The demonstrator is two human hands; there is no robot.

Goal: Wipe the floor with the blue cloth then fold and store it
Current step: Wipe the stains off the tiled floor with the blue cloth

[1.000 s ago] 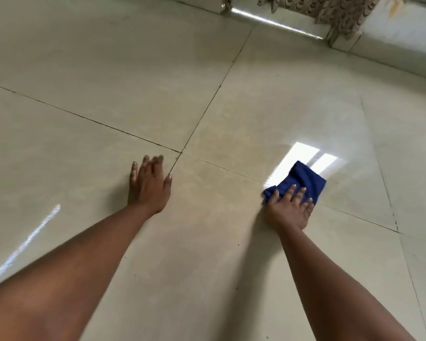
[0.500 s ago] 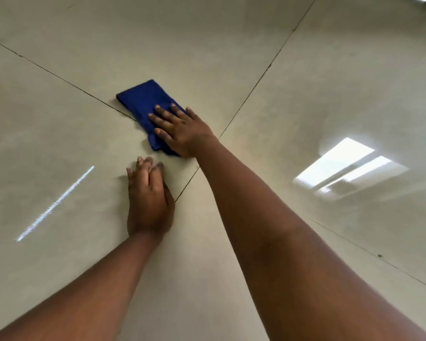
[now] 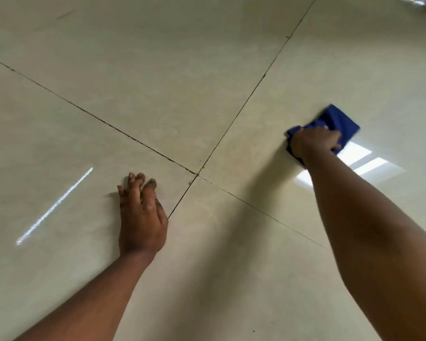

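A folded blue cloth (image 3: 337, 120) lies on the glossy beige tiled floor (image 3: 158, 94) at the right. My right hand (image 3: 314, 142) presses down on its near half, fingers curled over it, arm stretched out to the right. Only the cloth's far end and a strip at the wrist show. My left hand (image 3: 142, 217) rests flat on the floor at lower centre, fingers close together, holding nothing, just left of a grout line.
Dark grout lines (image 3: 197, 173) cross between my two hands. Bright window reflections (image 3: 362, 159) lie on the tile just right of the cloth, and a thin light streak (image 3: 54, 206) lies at the left. An unclear object shows at the top right corner.
My right hand has swept the cloth from the far left, above my left hand, across the grout crossing to the right. My left hand has stayed planted on the floor.
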